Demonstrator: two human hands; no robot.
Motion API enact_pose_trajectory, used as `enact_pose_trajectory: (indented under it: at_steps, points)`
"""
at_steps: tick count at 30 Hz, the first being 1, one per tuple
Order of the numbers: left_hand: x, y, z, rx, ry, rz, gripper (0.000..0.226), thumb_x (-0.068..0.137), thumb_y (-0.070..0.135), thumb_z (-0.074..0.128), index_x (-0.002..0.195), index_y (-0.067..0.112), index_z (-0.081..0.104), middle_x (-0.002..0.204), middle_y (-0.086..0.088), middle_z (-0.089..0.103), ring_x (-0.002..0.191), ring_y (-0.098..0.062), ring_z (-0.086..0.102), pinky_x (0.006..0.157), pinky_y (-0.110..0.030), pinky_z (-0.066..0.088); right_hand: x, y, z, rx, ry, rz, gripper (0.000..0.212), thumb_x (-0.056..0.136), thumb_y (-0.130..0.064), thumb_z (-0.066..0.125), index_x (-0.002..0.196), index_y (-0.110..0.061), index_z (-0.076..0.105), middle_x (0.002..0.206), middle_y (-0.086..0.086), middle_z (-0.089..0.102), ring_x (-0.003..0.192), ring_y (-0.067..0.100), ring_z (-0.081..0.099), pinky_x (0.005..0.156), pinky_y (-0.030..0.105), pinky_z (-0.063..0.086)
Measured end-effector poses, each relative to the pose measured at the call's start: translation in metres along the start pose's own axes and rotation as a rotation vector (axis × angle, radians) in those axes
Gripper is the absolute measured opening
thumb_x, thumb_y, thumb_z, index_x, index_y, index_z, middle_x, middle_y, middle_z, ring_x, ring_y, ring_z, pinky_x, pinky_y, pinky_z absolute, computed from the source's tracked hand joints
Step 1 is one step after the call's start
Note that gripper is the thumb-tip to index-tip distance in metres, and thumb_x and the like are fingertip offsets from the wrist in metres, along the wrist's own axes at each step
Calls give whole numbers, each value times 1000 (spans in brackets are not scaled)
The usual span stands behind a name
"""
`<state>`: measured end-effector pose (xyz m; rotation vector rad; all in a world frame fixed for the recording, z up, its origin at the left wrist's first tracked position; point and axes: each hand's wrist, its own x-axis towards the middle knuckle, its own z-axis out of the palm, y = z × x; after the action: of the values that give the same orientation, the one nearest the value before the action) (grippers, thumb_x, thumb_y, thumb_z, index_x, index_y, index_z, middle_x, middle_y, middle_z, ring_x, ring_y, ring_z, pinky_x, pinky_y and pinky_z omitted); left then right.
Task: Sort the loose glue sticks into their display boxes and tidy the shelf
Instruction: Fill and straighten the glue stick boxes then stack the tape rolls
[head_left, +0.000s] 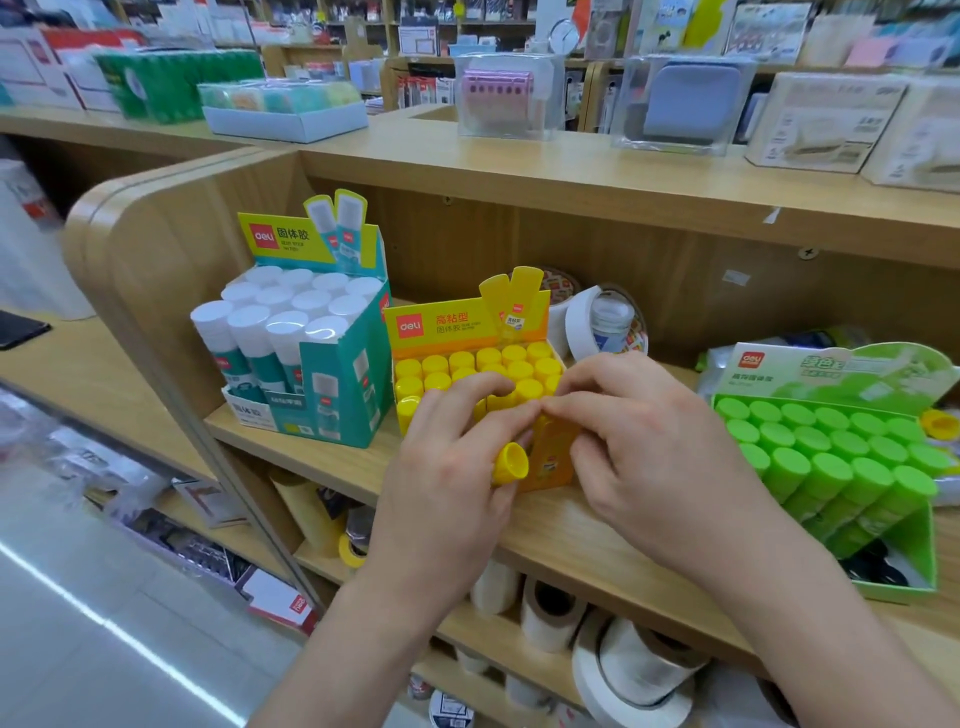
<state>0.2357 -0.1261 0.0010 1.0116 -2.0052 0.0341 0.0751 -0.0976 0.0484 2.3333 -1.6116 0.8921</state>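
Plainly, left hand (448, 480) holds yellow cap (511, 462).

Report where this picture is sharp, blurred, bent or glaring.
Head view: sharp at centre, on the yellow display box, the left hand gripping a yellow glue stick, and the right hand. The clear cases on top are blurred. Wide-angle distortion bows the shelf board. A glare streak crosses the floor lower left.

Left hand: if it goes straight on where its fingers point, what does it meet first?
The yellow glue sticks in the yellow display box, seemingly right at the fingertips of the left hand.
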Motion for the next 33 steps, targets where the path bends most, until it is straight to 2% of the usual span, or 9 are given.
enact_pose_trajectory:
  at_steps: [6, 8, 10, 14, 18, 21, 25, 29, 33]
  points:
    - [1, 15, -16, -161, -104, -128, 33, 90, 42, 50, 117, 27, 60, 121, 11, 51, 110, -6, 46, 94, -16, 35, -1, 1, -3, 11, -51, 41, 40, 79, -22, 40, 99, -19, 74, 92, -5, 60, 87, 18, 55, 69, 35, 51]
    - [-2, 22, -24, -387, -101, -214, 24, 90, 37, 52, 113, 32, 55, 108, 18, 53, 97, -2, 51, 83, -15, 42, -3, 3, -2, 44, -55, 64, 36, 81, -19, 45, 105, -19, 72, 99, -6, 61, 93, 16, 54, 76, 36, 51]
    - [-1, 30, -34, -762, -67, -391, 18, 89, 30, 53, 106, 29, 60, 94, 11, 61, 77, -6, 55, 70, -23, 48, -6, 0, -1, 62, 1, 79, 33, 84, -18, 51, 110, -18, 70, 104, -6, 60, 95, 15, 53, 80, 34, 49]
    - [6, 36, -38, -1432, 71, -645, 27, 89, 27, 49, 98, 9, 67, 99, -5, 69, 87, -14, 61, 82, -35, 53, -18, -22, -7, 405, 68, 144, 20, 88, -37, 54, 105, -32, 64, 91, -12, 63, 86, 10, 58, 73, 30, 48]
    - [6, 41, -34, -1606, 126, -733, 33, 90, 30, 48, 99, 6, 67, 87, -5, 63, 87, -18, 59, 97, -61, 42, -22, -38, -5, 954, -165, 306, 26, 77, -44, 71, 97, -37, 56, 84, -1, 64, 71, 16, 61, 67, 36, 51]
    - [5, 41, -35, -1580, 142, -728, 25, 87, 33, 56, 96, 15, 72, 84, 0, 64, 82, -13, 62, 85, -45, 49, -23, -35, -3, 1143, -150, 375, 28, 71, -28, 77, 92, -32, 59, 80, 4, 65, 72, 35, 61, 70, 39, 51]
    - [0, 37, -44, -1277, 113, -634, 24, 79, 26, 73, 100, 17, 70, 81, 5, 64, 72, -8, 60, 63, -20, 50, -20, -27, -11, 1201, 84, 416, 26, 67, -15, 82, 87, -17, 66, 85, 6, 69, 72, 19, 64, 68, 22, 54]
    - [-9, 27, -35, -744, 123, -524, 20, 75, 30, 80, 90, 27, 68, 88, 9, 70, 83, -10, 67, 69, -22, 55, -9, -21, -14, 1140, 268, 403, 19, 68, -11, 75, 85, -14, 66, 86, 6, 73, 80, 16, 69, 71, 21, 55]
    - [-13, 11, -29, -194, 112, -252, 17, 83, 30, 67, 100, 28, 70, 101, 13, 68, 98, -6, 60, 85, -18, 47, 0, -17, -9, 796, 271, 298, 18, 78, -7, 76, 87, -20, 68, 82, -2, 71, 78, 14, 66, 71, 23, 54]
